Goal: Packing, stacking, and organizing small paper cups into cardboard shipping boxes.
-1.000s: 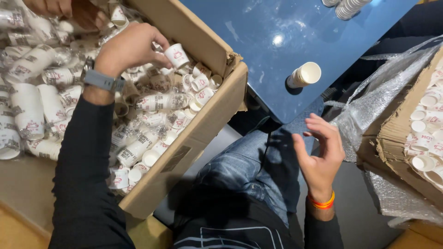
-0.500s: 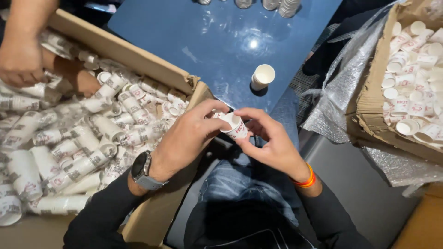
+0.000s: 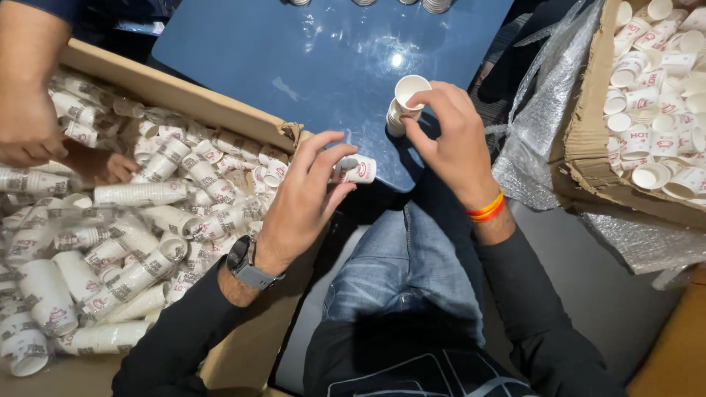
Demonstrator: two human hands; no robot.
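Note:
My left hand [image 3: 305, 195], with a watch on the wrist, pinches a small white paper cup [image 3: 358, 170] with a red print, held on its side at the blue table's near edge. My right hand [image 3: 450, 136], an orange band on its wrist, grips the rim of another white paper cup [image 3: 409, 93] that sits on top of a short stack [image 3: 395, 119] on the blue table [image 3: 309, 59]. A cardboard box [image 3: 184, 99] full of loose and stacked paper cups lies to my left, right beside my left hand.
Another person's hands [image 3: 29, 132] reach into the left box at the upper left. A second cardboard box [image 3: 588, 110] of cups, lined with clear plastic wrap [image 3: 537, 125], stands at the right. More cup stacks [image 3: 434, 6] stand at the table's far edge. My jeans-clad knees [image 3: 397, 272] are below.
My right hand has moved away from the left one, up to the stack on the table, carrying a cup onto it. My left hand still holds a cup near the table edge.

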